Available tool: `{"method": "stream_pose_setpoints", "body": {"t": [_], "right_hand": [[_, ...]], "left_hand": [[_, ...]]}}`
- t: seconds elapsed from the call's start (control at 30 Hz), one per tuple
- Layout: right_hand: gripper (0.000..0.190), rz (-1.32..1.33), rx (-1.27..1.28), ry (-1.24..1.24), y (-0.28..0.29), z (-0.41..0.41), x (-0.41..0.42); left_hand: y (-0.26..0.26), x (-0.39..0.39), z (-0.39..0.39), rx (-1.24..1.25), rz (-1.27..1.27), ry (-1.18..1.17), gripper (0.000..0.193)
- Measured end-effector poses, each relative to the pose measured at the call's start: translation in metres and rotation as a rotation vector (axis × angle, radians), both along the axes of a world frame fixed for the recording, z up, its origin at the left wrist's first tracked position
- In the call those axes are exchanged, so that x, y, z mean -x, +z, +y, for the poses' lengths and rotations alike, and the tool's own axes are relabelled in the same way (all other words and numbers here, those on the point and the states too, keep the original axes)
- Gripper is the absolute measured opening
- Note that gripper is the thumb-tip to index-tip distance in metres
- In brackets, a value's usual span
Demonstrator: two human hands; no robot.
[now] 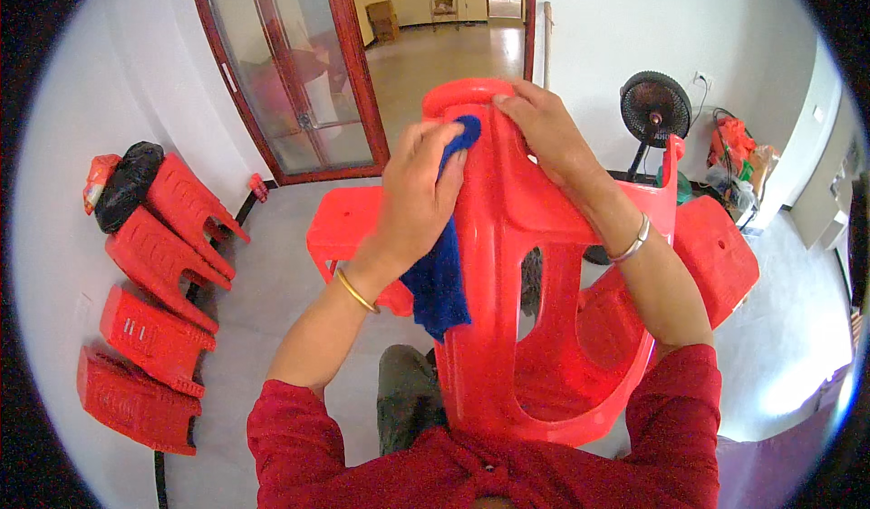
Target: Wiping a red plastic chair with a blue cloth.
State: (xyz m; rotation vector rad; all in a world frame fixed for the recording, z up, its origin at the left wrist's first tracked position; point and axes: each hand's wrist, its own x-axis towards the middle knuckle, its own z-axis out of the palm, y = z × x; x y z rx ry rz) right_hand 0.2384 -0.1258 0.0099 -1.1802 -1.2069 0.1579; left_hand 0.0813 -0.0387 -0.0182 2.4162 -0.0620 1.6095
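A red plastic chair [476,237] is held up on its side close in front of me. My left hand [425,182], with a gold bangle at the wrist, grips a dark blue cloth [438,281] and presses it against the chair's edge near the top; the cloth's loose end hangs down. My right hand [544,125], with a silver bangle at the wrist, holds the chair's upper rim with the thumb on the near side. Part of the chair's far side is hidden by my right arm.
Red plastic stools [346,220] stand behind the chair, another [717,257] to the right. Several red stools or chairs [160,339] line the left wall, a black bag [129,186] on top. A black fan [656,109] and bagged items [734,159] stand by the far wall, near a glass door [299,101].
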Motion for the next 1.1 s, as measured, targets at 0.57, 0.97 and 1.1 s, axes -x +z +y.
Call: {"method": "stream_pose_setpoints", "body": {"t": [0.57,0.97,1.1], "right_hand": [[0.034,-0.164,0.071,-0.125,-0.001,-0.007,0.011],[0.03,-0.018,0.169,-0.019,0.007,-0.014,0.016],[0.031,-0.071,0.186,-0.098,0.004,-0.01,0.011]], "left_hand": [[0.035,-0.003,0.017,-0.008,0.262,-0.162,0.021],[0.026,0.0,0.01,-0.015,0.104,-0.091,0.024],[0.024,-0.011,0.007,-0.121,0.097,-0.016,0.024]]}}
